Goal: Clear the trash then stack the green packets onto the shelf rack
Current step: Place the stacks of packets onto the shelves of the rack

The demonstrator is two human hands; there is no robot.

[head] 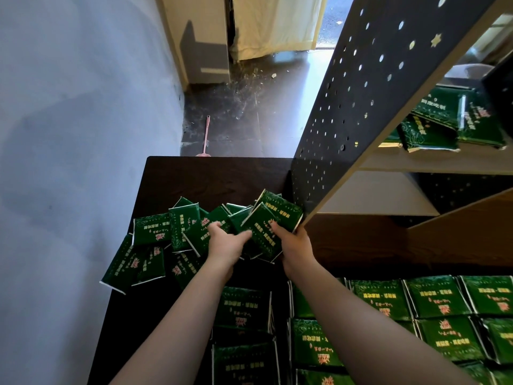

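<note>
A loose heap of green packets point(155, 232) with gold and red print lies on a dark table point(211, 176). My left hand point(226, 243) reaches into the heap with its fingers curled on a packet at its middle. My right hand point(294, 243) grips the lower edge of a tilted green packet point(266, 226) lifted above the heap. The shelf rack point(361, 107) with a black perforated side panel rises at the right. Several green packets point(438, 126) lie on its upper shelf board.
Neat rows of green packets point(433, 323) cover the near right of the table. A pink fly swatter point(206, 137) leans by the wall beyond the table. Debris point(249, 81) is scattered on the dark floor near a pale curtain point(277, 23). A grey wall point(83, 134) borders the left.
</note>
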